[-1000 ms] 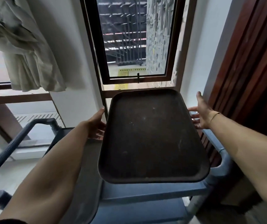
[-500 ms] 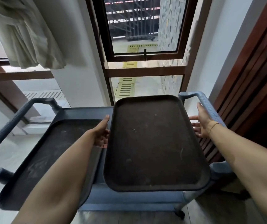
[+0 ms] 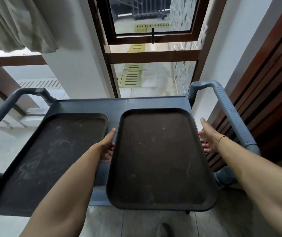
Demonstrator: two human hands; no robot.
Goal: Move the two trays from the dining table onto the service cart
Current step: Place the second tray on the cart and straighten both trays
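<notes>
Two dark trays at the grey service cart (image 3: pixel 147 102), two bare hands on one of them.

The left tray (image 3: pixel 51 159) lies flat on the cart top. The right tray (image 3: pixel 159 159) is over the cart's right half, its near end past the front edge. The left hand (image 3: pixel 107 146) grips its left rim, the right hand (image 3: pixel 209 138) its right rim, fingers curled underneath. One handle (image 3: pixel 230 115) stands at each end, two in all.
</notes>
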